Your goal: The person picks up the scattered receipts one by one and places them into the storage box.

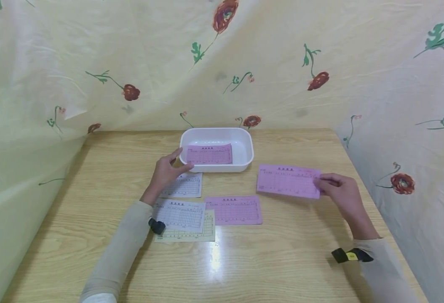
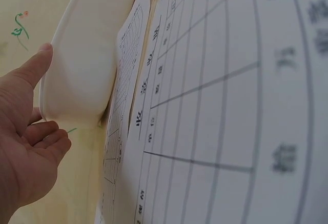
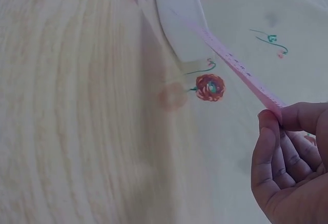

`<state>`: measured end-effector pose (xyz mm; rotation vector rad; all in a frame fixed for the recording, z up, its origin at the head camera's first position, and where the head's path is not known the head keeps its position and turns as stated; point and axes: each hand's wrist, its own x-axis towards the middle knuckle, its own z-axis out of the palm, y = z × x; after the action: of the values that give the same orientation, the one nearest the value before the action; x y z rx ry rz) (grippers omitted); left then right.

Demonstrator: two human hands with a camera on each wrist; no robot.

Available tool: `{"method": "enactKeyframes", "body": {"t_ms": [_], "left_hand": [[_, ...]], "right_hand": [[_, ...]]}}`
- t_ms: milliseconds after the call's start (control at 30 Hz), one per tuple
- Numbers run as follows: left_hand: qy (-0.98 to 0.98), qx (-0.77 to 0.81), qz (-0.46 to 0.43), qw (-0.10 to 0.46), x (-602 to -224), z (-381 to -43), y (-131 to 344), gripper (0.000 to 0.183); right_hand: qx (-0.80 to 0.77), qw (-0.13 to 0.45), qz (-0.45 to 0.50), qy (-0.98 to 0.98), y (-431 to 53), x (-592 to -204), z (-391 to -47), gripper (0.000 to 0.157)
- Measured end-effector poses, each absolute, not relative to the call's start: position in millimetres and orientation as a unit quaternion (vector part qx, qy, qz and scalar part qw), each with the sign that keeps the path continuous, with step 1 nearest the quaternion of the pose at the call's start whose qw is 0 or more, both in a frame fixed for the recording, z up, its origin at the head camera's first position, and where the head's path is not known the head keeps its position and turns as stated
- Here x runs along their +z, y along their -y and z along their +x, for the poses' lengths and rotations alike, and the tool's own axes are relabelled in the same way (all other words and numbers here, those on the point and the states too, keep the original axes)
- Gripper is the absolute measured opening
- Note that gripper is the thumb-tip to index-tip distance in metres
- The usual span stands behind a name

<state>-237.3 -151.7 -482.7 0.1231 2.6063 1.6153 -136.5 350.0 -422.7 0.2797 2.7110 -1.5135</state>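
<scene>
My left hand (image 1: 165,170) holds the near left corner of a white plastic tub (image 1: 222,168), its thumb at the front rim and the other fingers along the left side. Inside the tub lies a pink printed slip (image 1: 208,155). Off to the right, my right hand (image 1: 339,191) pinches another pink slip (image 1: 288,181) by its right end between thumb and fingers. That slip is raised over the table, and the right wrist view shows it almost edge-on (image 3: 241,73).
In front of the tub lie a white slip (image 1: 185,186), a second white slip (image 1: 180,215) overlapping a yellow slip (image 1: 209,225), and a pink slip (image 1: 235,210). The wooden table (image 1: 282,256) ends at a flowered cloth (image 1: 157,63) behind and at the sides.
</scene>
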Motion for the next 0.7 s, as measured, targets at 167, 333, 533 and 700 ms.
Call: {"method": "enactKeyframes", "body": {"t_ms": [167, 333, 533, 700], "left_hand": [[-0.849, 0.525, 0.044, 0.033, -482, -237, 152, 0.087], [-0.85, 0.524, 0.048, 0.032, -481, -237, 152, 0.089], [-0.851, 0.523, 0.046, 0.037, -481, -237, 152, 0.09], [-0.851, 0.522, 0.041, 0.039, -480, -236, 151, 0.089]], "right_hand": [[-0.505, -0.013, 0.08, -0.859, -350, -415, -138, 0.04], [-0.532, -0.036, 0.066, -0.844, -351, -407, -140, 0.018], [-0.534, -0.052, 0.062, -0.841, -351, -400, -145, 0.009], [-0.539, -0.066, 0.07, -0.837, -350, -391, -151, 0.008]]}}
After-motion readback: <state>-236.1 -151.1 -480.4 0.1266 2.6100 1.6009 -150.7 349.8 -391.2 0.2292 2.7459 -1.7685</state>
